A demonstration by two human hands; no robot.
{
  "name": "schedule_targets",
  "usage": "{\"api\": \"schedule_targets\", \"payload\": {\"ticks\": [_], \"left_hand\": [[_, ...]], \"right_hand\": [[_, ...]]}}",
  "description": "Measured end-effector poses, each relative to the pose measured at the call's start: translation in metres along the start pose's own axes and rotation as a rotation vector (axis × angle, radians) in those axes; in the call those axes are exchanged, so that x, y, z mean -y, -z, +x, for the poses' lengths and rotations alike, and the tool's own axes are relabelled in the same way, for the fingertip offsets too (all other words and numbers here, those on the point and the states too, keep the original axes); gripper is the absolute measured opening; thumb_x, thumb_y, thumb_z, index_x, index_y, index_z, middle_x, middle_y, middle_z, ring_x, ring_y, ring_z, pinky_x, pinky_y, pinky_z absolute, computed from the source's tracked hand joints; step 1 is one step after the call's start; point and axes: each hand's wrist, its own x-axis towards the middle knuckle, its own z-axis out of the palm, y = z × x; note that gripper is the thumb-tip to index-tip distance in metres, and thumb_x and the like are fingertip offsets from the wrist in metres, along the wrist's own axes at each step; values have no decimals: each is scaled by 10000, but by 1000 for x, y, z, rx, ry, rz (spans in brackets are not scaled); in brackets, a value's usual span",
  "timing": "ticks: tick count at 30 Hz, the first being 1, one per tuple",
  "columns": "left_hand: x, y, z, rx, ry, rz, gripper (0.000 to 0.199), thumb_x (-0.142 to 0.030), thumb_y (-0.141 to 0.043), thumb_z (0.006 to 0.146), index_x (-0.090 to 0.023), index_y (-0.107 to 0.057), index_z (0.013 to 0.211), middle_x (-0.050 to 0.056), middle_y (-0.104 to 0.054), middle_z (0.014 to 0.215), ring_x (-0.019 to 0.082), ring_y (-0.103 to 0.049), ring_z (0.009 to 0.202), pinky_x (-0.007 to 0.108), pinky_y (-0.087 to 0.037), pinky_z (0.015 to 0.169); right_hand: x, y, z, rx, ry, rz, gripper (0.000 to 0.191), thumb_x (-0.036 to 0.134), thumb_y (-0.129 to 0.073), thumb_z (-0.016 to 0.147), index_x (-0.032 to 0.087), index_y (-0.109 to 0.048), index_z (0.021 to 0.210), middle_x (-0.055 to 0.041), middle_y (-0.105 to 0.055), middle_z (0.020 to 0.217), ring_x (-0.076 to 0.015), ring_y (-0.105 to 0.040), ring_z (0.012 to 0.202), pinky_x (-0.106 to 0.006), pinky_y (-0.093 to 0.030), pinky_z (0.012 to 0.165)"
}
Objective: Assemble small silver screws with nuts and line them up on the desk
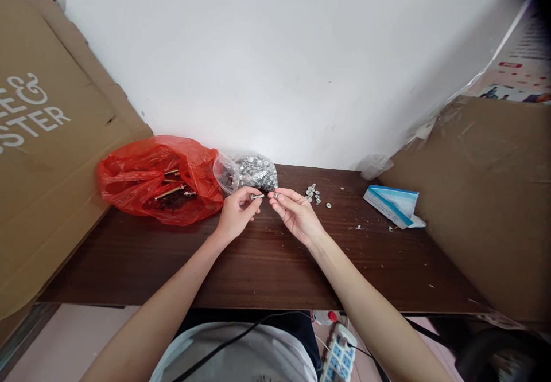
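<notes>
Over the middle of the table [258, 267], my left hand [235, 217] pinches a small metal bolt [257, 197], its shank pointing right. My right hand [299, 217] faces it, thumb and fingertips closed on a small metal nut [276, 196]. A short gap separates the two pieces. Just behind the hands lies a clear plastic bag [257, 171] full of small silvery metal parts. Right of my right hand are several loose metal pieces [310, 191], some like bolts and some like nuts, with one single nut [329, 205] apart from them.
A red plastic bag [198, 170] with brass-coloured rods stands at the left. Cardboard boxes flank both sides, the left one [64, 158] and the right one [482, 198]. A blue-and-white packet [390, 205] and a clear plastic cup [374, 166] stand right. Below is a power strip [340, 356].
</notes>
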Motion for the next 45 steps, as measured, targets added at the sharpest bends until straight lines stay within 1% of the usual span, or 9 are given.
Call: {"api": "schedule_targets", "payload": {"ticks": [4, 8, 15, 23, 27, 31, 37, 41, 45], "left_hand": [[1, 0, 0, 5, 4, -3, 225, -321, -628, 793, -158, -616, 947, 5, -602, 672, 119, -592, 596, 187, -474, 458], [2, 1, 0, 2, 16, -13, 219, -317, -629, 784, -160, -618, 937, 6, -614, 697, 119, -598, 596, 188, -473, 453], [2, 1, 1, 4, 14, -5, 230, -322, -634, 784, -157, -621, 944, 6, -605, 675, 120, -599, 588, 186, -473, 447], [2, 1, 0, 9, 9, -8, 220, -315, -629, 786, -158, -618, 940, 11, -619, 711, 118, -597, 600, 194, -478, 458], [2, 1, 0, 13, -4, 1, 217, -317, -623, 793, -156, -619, 940, 6, -610, 678, 114, -582, 582, 194, -479, 457], [2, 1, 0, 18, 0, 11, 219, -315, -620, 798, -151, -615, 942, -2, -598, 644, 107, -560, 557, 193, -477, 456], [2, 1, 0, 25, -8, 5, 200, -280, -621, 785, -149, -614, 936, -6, -594, 642, 106, -558, 560, 188, -471, 452], [2, 1, 0, 24, 3, 0, 200, -293, -616, 788, -149, -612, 928, 0, -598, 661, 111, -570, 579, 189, -473, 454], [2, 1, 1, 27, 14, -11, 209, -289, -626, 783, -154, -610, 942, -6, -589, 666, 115, -583, 595, 186, -474, 456]], "right_hand": [[-3, 2, 2, -38, 6, 19, 173, 221, -779, 687, 175, -724, 844, -53, -751, 912, -189, -701, 930, -347, -528, 974], [-7, 6, 6, -55, -25, 54, 135, 193, -748, 721, 135, -718, 839, -98, -743, 949, -227, -672, 1026, -348, -494, 1025], [-11, 13, 9, -63, -46, 72, 91, 138, -735, 714, 139, -706, 801, -92, -745, 927, -209, -678, 1015, -296, -480, 1034], [-9, 8, 7, -64, -30, 50, 158, 187, -799, 659, 158, -711, 788, -62, -753, 878, -199, -697, 958, -322, -495, 1022], [-5, 2, 3, -79, -26, 9, 199, 196, -820, 625, 162, -712, 788, -56, -753, 852, -187, -714, 866, -340, -540, 953], [-3, -4, -1, -77, 30, -70, 210, 225, -824, 620, 169, -706, 784, -42, -750, 817, -166, -714, 791, -304, -587, 827], [-3, -7, -4, -48, 118, -185, 204, 258, -804, 650, 172, -697, 800, -32, -738, 819, -154, -701, 764, -266, -590, 720], [-7, -5, -3, -69, 206, -287, 237, 283, -789, 668, 186, -673, 851, -36, -724, 867, -171, -693, 785, -303, -588, 704], [-11, -5, -5, -76, 374, -487, 245, 281, -744, 723, 200, -638, 929, -42, -703, 910, -171, -677, 813, -345, -575, 784]]}}
